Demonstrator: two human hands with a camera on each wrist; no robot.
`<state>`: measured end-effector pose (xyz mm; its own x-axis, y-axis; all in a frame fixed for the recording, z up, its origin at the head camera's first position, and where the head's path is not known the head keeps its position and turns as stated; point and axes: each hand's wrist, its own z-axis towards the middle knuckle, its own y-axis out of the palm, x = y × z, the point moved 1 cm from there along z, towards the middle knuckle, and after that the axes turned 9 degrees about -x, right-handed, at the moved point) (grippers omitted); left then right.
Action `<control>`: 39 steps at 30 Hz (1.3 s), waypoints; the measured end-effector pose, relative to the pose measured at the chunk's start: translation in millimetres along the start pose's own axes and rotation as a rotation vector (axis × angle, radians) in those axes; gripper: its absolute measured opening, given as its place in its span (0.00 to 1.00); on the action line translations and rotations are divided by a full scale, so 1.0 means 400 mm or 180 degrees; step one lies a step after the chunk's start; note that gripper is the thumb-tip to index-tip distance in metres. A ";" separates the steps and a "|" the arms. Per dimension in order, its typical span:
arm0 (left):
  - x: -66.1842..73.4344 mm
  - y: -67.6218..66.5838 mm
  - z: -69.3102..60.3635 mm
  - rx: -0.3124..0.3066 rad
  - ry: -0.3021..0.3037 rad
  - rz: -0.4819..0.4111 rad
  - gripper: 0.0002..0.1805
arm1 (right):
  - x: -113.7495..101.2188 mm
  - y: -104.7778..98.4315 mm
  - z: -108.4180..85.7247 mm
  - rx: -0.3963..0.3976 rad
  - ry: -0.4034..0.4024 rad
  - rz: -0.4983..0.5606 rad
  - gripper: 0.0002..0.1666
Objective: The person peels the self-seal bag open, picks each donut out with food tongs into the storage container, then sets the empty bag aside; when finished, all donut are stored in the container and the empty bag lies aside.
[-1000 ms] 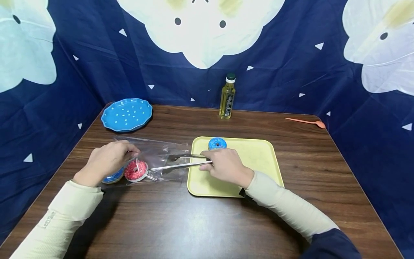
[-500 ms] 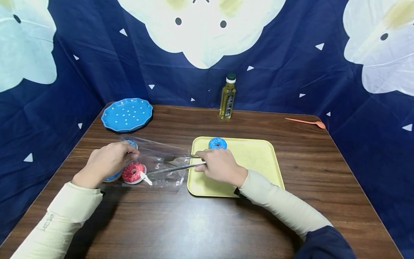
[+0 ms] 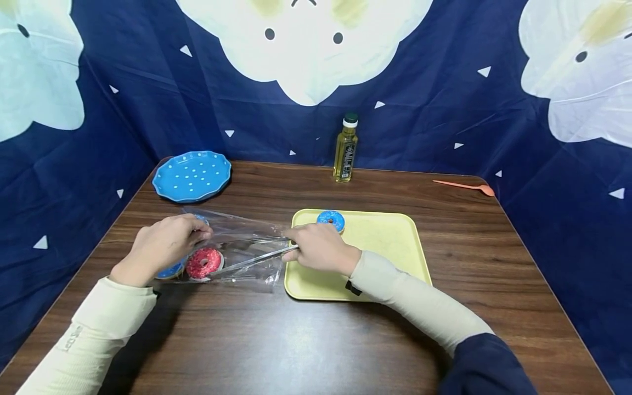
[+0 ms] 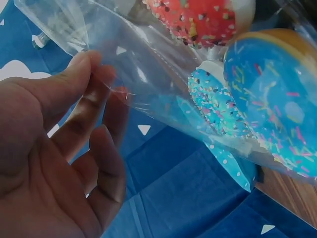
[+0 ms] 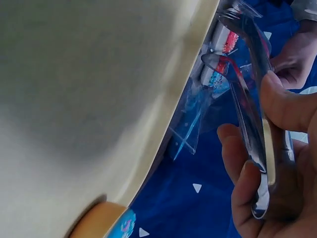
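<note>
Bench (image 3: 306,334) is carrying everything. Yellow tray (image 3: 385,241) is lying just right of the middle. Clear bag (image 3: 254,224) is spreading out left of it. Dotted blue plate (image 3: 192,175) is sitting far left, beyond the bag. Steel tongs (image 3: 266,256) are reaching leftward inside the bag, their ends standing apart. Left hand (image 3: 165,247): grip is pinching the bag's edge between thumb and fingertips. Right hand (image 3: 321,247): grip is closing round the tongs over the tray's left side.

Red doughnut (image 3: 197,264) is lying in the bag, just right of the left hand; tong ends are showing about its right side, contact unclear. Big blue doughnut (image 4: 272,94) and speckled blue doughnut (image 4: 215,99) are showing through the plastic beside it. Lone blue doughnut (image 3: 336,218) is resting on the tray's far left part.

Judgement: working well here means lifting the bag's edge to make room, moving the tongs low and straight, loosening or squeezing gently, and watching that the tips aren't snagging the film or nudging the neighbouring doughnuts.
</note>
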<state>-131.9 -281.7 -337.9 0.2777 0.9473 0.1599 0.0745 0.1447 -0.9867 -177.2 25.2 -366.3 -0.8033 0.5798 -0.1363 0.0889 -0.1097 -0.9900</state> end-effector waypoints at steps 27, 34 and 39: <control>-0.004 0.011 0.013 -0.0211 -0.0116 -0.0041 0.09 | 0.061 -0.002 -0.052 0.0241 0.0446 0.0020 0.20; -0.006 0.014 0.021 -0.0136 -0.0076 -0.0043 0.08 | 0.077 -0.002 -0.060 0.0239 0.0601 0.0083 0.21; -0.003 0.013 0.024 -0.0138 -0.0111 -0.0060 0.08 | 0.085 -0.002 -0.080 0.0249 0.0662 0.0086 0.21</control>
<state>-140.9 -279.3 -343.5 0.2423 0.9540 0.1766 0.1210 0.1509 -0.9811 -185.8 70.7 -371.3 -0.6617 0.7290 -0.1754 0.0562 -0.1850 -0.9811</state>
